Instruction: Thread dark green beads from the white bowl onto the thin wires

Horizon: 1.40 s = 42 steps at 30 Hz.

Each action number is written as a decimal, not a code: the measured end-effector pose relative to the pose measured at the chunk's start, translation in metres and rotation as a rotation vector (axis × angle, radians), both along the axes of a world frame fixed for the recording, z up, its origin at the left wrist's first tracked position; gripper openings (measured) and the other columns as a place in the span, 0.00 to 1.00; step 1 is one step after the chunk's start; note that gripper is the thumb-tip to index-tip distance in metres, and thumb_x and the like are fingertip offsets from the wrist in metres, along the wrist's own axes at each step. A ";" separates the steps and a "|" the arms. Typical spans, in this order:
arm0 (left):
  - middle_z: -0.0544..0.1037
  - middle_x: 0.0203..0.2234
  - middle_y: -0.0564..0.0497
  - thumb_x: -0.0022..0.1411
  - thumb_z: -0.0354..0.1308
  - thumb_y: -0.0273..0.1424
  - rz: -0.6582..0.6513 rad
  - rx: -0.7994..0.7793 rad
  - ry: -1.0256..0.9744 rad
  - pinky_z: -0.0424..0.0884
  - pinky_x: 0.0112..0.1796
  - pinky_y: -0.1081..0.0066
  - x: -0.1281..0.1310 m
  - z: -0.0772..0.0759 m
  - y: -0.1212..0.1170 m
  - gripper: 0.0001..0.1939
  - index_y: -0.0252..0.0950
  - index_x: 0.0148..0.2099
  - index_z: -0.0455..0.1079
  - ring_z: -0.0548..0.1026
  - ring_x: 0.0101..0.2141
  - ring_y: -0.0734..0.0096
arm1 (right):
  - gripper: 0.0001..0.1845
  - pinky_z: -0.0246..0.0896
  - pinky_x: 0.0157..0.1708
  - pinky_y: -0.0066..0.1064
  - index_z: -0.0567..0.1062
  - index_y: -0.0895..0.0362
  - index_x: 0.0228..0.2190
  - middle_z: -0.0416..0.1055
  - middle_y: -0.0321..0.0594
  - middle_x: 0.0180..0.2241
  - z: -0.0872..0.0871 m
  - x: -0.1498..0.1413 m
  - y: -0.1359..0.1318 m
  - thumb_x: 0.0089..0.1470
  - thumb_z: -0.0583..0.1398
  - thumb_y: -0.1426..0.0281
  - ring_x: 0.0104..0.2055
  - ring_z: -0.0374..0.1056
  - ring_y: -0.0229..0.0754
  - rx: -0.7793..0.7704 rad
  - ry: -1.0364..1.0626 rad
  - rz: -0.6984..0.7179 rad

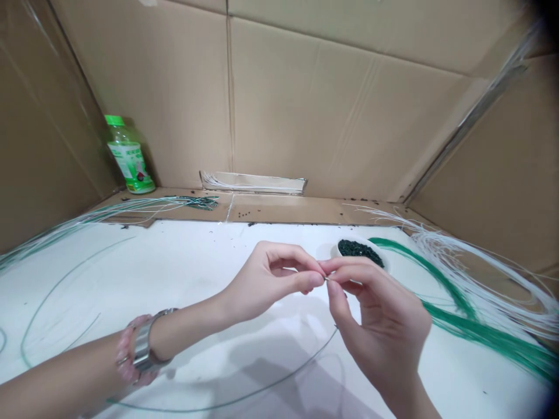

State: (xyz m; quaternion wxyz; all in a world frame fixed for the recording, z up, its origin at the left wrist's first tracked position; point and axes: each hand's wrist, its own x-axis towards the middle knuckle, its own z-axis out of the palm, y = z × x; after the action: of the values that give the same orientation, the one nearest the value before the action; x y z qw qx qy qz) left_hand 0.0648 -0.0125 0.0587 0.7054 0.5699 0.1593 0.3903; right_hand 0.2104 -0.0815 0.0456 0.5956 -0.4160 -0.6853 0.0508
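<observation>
1. Cardboard sheets (340, 105) wall in the back and sides of your work area, with a plastic bottle (130, 157) with a green cap standing in the back left corner.
2. The white tabletop (174, 273) carries a bundle of white wires (463, 262) at the right and a band of green wires (476, 329) beside it. A long, thin wire (227, 397) curves across the front.
3. A white bowl (381, 262) of dark green beads (360, 251) sits just beyond your hands.
4. Your forearms angle inward, the left from the lower left with a metal watch (144, 343) and a pink beaded bracelet (127, 352) on the wrist, the right rising from the bottom edge.
5. Your right hand (379, 314) has a closed grip, pinching the wire end (325, 279) between thumb and fingertips.
6. Your left hand (266, 279) curls in, its thumb and index finger nearly closed right at that wire end; whether they have hold of it, you cannot tell.
</observation>
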 end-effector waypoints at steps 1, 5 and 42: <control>0.76 0.23 0.54 0.52 0.65 0.23 0.006 0.003 0.006 0.70 0.29 0.80 0.000 0.000 0.000 0.03 0.33 0.27 0.77 0.70 0.25 0.82 | 0.12 0.69 0.29 0.25 0.71 0.57 0.30 0.73 0.40 0.33 0.000 0.000 0.000 0.48 0.59 0.85 0.36 0.71 0.37 0.005 -0.012 0.000; 0.77 0.24 0.53 0.52 0.66 0.23 0.023 0.020 0.028 0.70 0.28 0.82 -0.002 -0.001 0.000 0.02 0.32 0.28 0.77 0.71 0.25 0.83 | 0.11 0.68 0.29 0.24 0.71 0.57 0.29 0.72 0.39 0.32 0.003 0.001 0.001 0.48 0.59 0.85 0.35 0.70 0.36 0.012 -0.038 0.001; 0.80 0.26 0.48 0.58 0.61 0.22 0.343 1.041 0.143 0.73 0.31 0.78 -0.013 0.003 0.005 0.03 0.31 0.33 0.76 0.76 0.28 0.76 | 0.07 0.70 0.28 0.22 0.72 0.55 0.28 0.74 0.36 0.27 0.005 0.002 0.001 0.54 0.59 0.78 0.31 0.71 0.35 -0.173 0.045 0.065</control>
State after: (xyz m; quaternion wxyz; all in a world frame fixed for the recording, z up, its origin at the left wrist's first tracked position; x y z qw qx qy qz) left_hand 0.0519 -0.0071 0.0618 0.2445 0.8342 0.0833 0.4872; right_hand 0.2125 -0.0803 0.0505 0.5709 -0.4421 -0.6778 0.1384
